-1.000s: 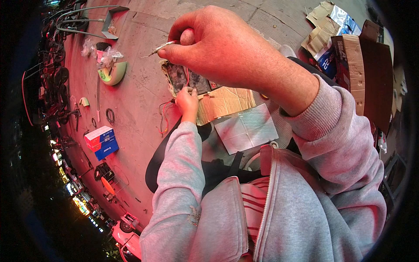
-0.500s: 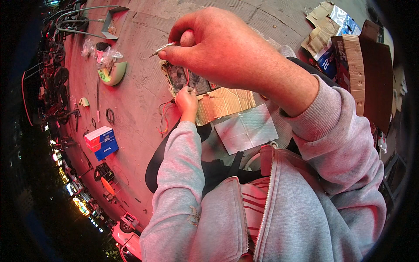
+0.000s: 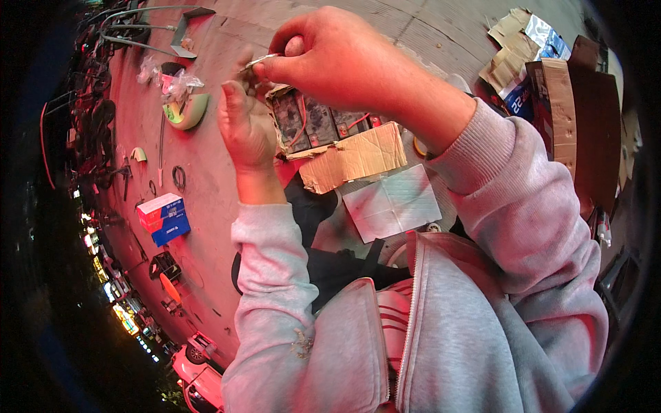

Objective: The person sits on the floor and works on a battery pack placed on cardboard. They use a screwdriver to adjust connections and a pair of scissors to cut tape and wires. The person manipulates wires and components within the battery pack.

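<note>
My right hand [image 3: 330, 58] is raised at the upper middle, thumb and fingers pinched on a thin silvery strip [image 3: 260, 62] whose exact kind I cannot make out. Close beside the strip's tip, my left hand [image 3: 251, 131] is held up with its thumb apart from the fingers. Those fingers are partly blurred, and nothing shows in the hand. Below both hands lies an opened pack of dark batteries [image 3: 318, 122] with red wires, partly covered by my right hand. A brown cardboard flap [image 3: 358, 160] sticks out on its near side.
A pale flat sheet [image 3: 392, 203] lies nearer me. On the left stand a red-and-blue box [image 3: 164, 219] and a pale green curved shell [image 3: 187, 113]; a coiled black cable [image 3: 179, 177] lies between. Cardboard boxes [image 3: 556, 113] stand at the right. Parked vehicles line the far left.
My left hand has let go of the red wire at the battery pack and risen to beside the silvery strip, opening. My right hand keeps its pinch, shifting only slightly.
</note>
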Demonstrator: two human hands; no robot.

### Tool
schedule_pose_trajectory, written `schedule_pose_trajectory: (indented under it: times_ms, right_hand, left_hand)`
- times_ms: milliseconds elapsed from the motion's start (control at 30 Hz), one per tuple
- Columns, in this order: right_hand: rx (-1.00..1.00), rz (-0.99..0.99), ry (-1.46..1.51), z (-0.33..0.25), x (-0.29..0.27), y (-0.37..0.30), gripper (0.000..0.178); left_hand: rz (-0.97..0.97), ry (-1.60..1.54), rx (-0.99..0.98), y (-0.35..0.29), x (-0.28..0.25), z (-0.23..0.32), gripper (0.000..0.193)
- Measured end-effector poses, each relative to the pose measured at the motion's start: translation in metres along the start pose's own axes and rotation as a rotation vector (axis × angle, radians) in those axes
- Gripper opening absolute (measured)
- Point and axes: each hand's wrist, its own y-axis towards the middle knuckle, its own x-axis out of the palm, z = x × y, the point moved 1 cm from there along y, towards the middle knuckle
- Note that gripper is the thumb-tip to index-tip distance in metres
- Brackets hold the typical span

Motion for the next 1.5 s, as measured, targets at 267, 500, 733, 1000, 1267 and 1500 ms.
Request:
schedule_pose_trajectory:
  times_ms: [267,500,733,1000,1267,1500]
  right_hand:
    - [-0.064,-0.168,0.369,-0.015,0.020,-0.003,0.033]
    - [0.000,-0.178,0.296,-0.007,0.011,-0.003,0.029]
    - [0.312,0.049,0.133,0.066,-0.015,0.040,0.038]
    - [0.395,-0.098,-0.088,0.123,-0.011,0.063,0.034]
    - [0.321,-0.075,-0.213,0.136,0.008,0.072,0.030]
    - [0.329,-0.082,-0.247,0.123,0.008,0.074,0.028]
  left_hand:
    - [-0.012,0.157,-0.099,-0.013,0.033,0.076,0.043]
    - [0.113,0.240,0.065,-0.025,0.008,0.125,0.032]
    - [0.531,0.043,0.298,-0.026,-0.031,0.142,0.034]
    - [0.649,-0.010,0.236,-0.013,-0.068,0.130,0.036]
    - [0.600,-0.101,0.220,0.002,-0.092,0.138,0.033]
    - [0.502,-0.162,0.166,0.017,-0.113,0.132,0.035]
